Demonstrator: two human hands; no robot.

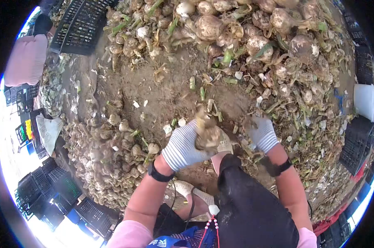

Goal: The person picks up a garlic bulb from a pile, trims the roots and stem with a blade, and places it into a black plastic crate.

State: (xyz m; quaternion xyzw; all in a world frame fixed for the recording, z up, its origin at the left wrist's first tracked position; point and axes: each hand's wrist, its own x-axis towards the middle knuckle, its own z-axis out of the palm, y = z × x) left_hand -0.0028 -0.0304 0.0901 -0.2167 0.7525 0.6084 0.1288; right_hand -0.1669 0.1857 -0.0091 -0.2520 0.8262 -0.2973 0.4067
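My left hand (185,144), in a grey-and-white striped glove, is closed around a garlic bulb (208,138) with dry, soil-stained skin, held low over the ground. To its right is my right hand (260,133) in a matching glove, apart from the bulb. Its fingers point down and are smeared by motion, so I cannot make out their pose or anything in them. Several garlic bulbs (125,126) with short stems lie in a pile at the left. Cut stem pieces (202,93) are scattered on the dirt just beyond my hands.
A large heap of untrimmed garlic (257,45) spans the far side and right. Black plastic crates stand at the upper left (81,25) and right (357,144). A white bucket (364,102) is at the right edge. Another person's pink sleeve (26,60) shows at far left.
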